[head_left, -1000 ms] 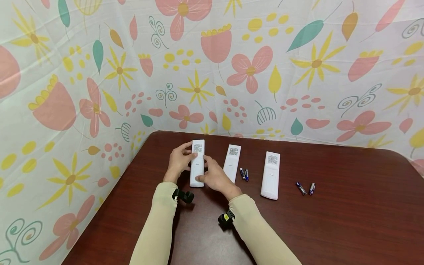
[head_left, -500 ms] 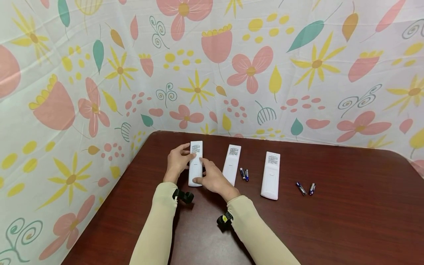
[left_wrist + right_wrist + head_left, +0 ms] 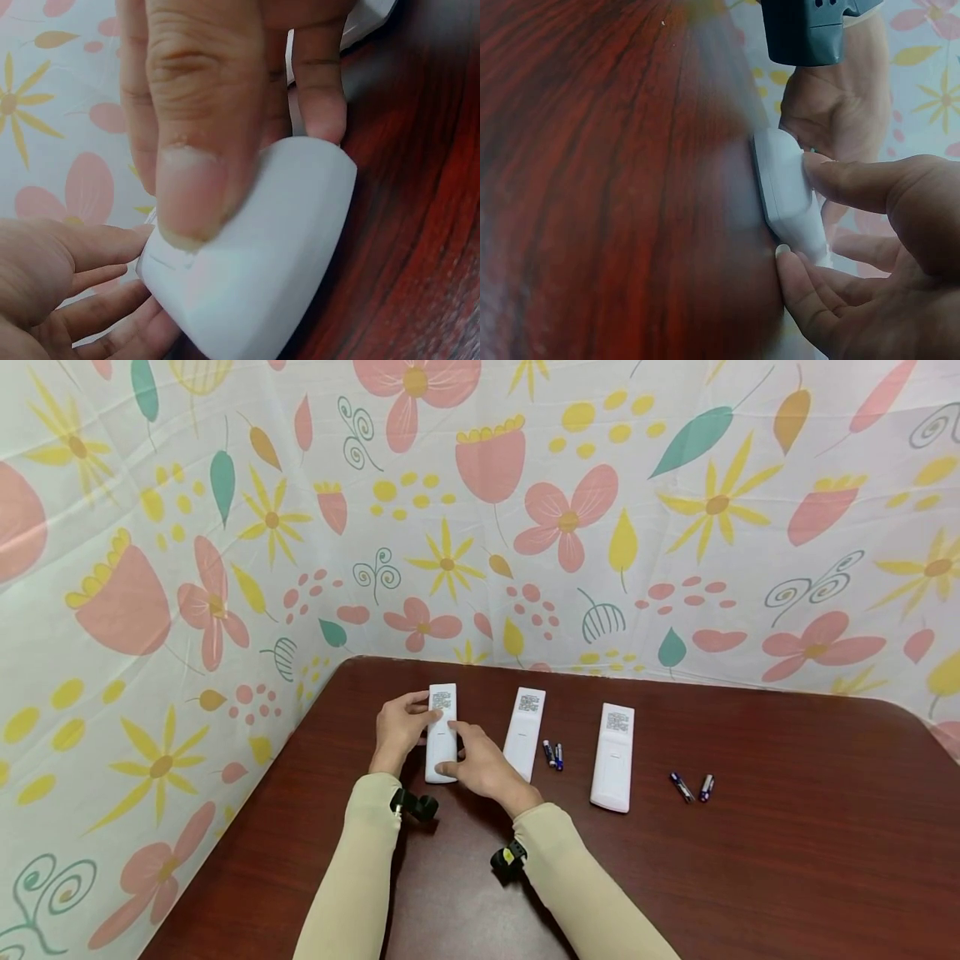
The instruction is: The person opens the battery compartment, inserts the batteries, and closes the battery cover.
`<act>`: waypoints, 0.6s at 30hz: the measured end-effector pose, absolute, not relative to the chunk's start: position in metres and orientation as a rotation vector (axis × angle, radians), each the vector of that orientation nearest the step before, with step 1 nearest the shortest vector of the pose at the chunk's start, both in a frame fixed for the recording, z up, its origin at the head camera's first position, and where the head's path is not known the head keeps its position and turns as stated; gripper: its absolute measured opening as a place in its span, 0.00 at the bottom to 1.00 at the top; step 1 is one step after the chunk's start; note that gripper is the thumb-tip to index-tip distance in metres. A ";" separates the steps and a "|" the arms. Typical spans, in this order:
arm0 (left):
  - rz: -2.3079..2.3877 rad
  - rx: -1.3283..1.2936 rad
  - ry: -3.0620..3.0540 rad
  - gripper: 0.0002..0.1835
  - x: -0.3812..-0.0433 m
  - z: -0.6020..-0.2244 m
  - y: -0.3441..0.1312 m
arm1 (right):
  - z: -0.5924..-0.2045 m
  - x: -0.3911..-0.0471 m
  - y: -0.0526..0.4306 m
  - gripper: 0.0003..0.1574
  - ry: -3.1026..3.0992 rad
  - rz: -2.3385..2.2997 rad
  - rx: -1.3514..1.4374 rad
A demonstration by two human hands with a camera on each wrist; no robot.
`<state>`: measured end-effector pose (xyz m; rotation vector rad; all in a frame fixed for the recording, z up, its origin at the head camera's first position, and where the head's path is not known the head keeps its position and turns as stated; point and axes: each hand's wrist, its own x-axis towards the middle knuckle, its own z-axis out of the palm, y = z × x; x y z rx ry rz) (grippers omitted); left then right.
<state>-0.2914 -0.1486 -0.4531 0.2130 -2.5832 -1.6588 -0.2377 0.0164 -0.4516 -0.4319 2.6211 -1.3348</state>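
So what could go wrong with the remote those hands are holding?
The held remote might slip, since the left hand and right hand grip it with thumbs and fingers. The right hand looks close to the middle remote and might bump it. The two batteries beside that one lie loose, so they could roll if knocked.

Left hand and right hand: bare. Behind the left hand, a close-fitting pale cream fabric sleeve, ending at the wrist. Behind the right hand, a matching pale cream fabric sleeve. At the left wrist, a black rounded camera unit with a smooth dark housing. At the right wrist, a compact black camera unit bearing a yellow mark.
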 end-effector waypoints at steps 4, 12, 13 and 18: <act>-1.669 0.225 -2.570 0.24 -0.291 -0.454 -0.148 | -0.452 -0.238 0.016 0.47 2.626 -1.324 -0.438; -1.687 0.235 -2.560 0.24 -0.291 -0.455 -0.148 | -0.453 -0.239 0.016 0.46 2.644 -1.299 -0.444; -1.688 0.234 -2.560 0.24 -0.291 -0.455 -0.148 | -0.453 -0.239 0.016 0.46 2.646 -1.297 -0.446; -1.677 0.243 -2.566 0.24 -0.292 -0.456 -0.149 | -0.453 -0.238 0.016 0.45 2.649 -1.296 -0.454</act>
